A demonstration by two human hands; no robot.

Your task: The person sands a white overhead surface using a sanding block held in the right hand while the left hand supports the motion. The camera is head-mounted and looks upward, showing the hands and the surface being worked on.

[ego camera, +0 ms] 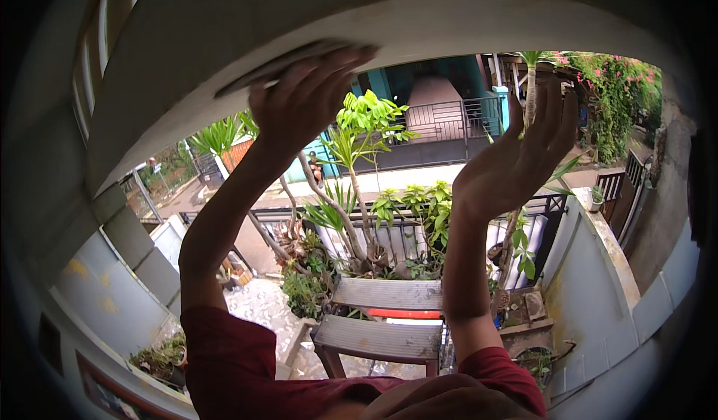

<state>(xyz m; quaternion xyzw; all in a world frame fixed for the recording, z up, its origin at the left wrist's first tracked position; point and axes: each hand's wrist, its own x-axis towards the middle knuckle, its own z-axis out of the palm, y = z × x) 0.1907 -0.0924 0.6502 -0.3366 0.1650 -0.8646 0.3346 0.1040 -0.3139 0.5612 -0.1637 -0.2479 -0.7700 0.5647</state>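
Observation:
My left hand [305, 97] is raised to the pale underside of an overhead beam [449, 19]. In it is a thin, flat, dark-edged piece [247, 83], pressed against or very near that surface; motion blur hides what kind it is. My right hand [513, 151] is held up on the other side, below the beam and apart from it. Its fingers point upward, the thumb stands away from them, and it holds nothing.
Below me stands a ladder with broad ribbed metal steps [381, 336]. Potted plants and slender trunks [359, 212] rise beyond it, before a metal fence [404, 235]. Low walls [594, 308] flank the yard. A person [315, 167] sits across the street.

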